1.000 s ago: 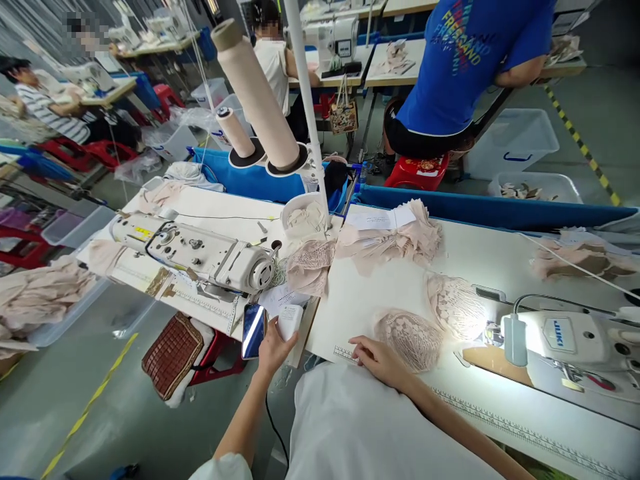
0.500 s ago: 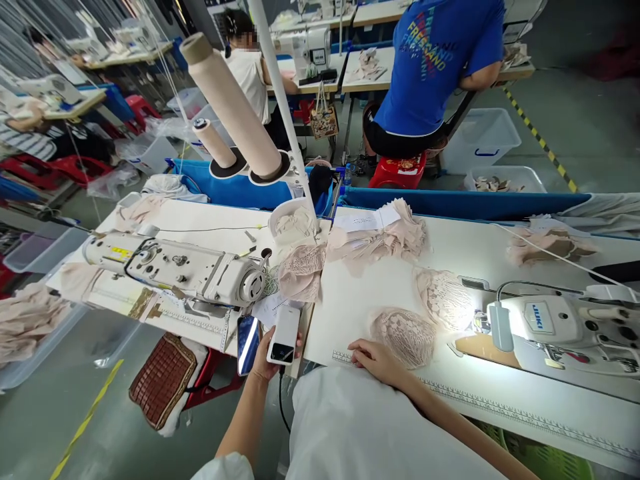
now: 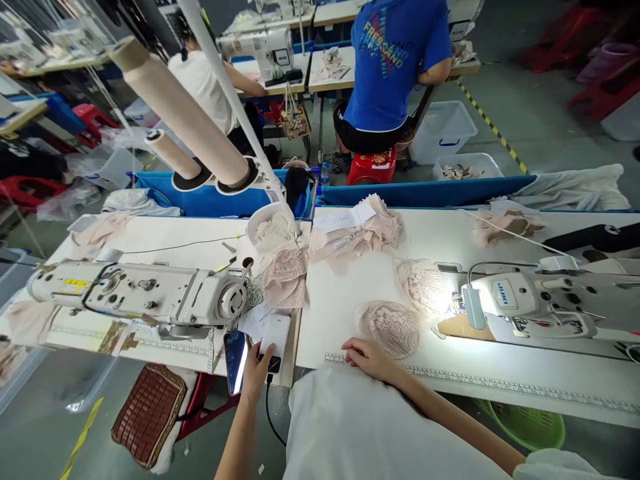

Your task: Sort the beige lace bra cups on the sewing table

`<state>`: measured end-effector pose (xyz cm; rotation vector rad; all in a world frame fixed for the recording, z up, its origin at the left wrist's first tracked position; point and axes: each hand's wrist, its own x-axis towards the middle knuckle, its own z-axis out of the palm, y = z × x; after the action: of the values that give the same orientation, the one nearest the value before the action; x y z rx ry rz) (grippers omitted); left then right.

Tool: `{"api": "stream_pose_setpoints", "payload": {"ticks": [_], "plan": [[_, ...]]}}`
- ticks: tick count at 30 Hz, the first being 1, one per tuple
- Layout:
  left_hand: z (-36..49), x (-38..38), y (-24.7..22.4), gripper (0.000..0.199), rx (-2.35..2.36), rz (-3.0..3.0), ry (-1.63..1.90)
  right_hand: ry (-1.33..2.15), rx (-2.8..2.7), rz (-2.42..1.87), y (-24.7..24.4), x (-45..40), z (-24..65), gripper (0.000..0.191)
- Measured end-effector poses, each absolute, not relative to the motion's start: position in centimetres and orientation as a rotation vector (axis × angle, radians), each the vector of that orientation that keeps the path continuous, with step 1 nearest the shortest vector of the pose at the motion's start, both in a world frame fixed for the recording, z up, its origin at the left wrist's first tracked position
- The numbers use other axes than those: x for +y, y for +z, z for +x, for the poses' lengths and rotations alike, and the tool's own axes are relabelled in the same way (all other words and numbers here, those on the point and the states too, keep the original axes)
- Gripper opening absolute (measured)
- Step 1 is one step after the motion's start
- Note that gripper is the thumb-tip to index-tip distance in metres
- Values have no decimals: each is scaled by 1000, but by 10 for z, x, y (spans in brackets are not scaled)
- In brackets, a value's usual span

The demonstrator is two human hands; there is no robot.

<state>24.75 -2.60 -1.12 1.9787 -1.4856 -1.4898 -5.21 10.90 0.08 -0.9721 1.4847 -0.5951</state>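
A white power bank (image 3: 276, 333) with a dark display end lies at the edge of the left table. My left hand (image 3: 256, 370) grips its lower left side, thumb on top. A black cable (image 3: 269, 407) hangs from its near end. Left of that hand, a phone (image 3: 235, 360) with a dark shiny screen juts past the table edge. My right hand (image 3: 370, 359) rests on the right table's front edge beside the printed ruler strip (image 3: 450, 380), holding nothing, its fingers loosely bent. Just beyond it sits a beige lace cup (image 3: 390, 327), with another lace cup (image 3: 425, 283) near the lit needle.
A sewing machine (image 3: 510, 293) stands on the right, another machine (image 3: 150, 293) on the left. Thread cones (image 3: 185, 113) rise on a stand between them. Fabric bundles (image 3: 370, 227) lie at the back. Ahead, a person in a blue shirt (image 3: 395, 60) sits on a red stool.
My left hand has lowered the power bank onto the table edge, its grip shifting to the thumb on top. The camera view has turned slightly right. My right hand stays resting.
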Motion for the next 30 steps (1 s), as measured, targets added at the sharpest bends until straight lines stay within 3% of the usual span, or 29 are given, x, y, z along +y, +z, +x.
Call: {"api": "stream_pose_setpoints", "payload": {"ticks": [3,9,15,22,30], "plan": [[242,-21,-12,78,-1673,2005,-1333,-627,1486,-965,2,115,-55,27],[238,-6,-22,63,-2063,1999,-717,-694,1500,-950,-1,132,-64,29],[205,-7,1,47,-2082,1672,-502,-798,1563,-923,3,157,-75,27],[133,7,19,45,-2111,1438,-1049,-928,1656,-872,7,187,-93,26],[72,15,8,42,-2195,1290,-1254,-1025,1769,-785,-9,226,-120,30]]}}
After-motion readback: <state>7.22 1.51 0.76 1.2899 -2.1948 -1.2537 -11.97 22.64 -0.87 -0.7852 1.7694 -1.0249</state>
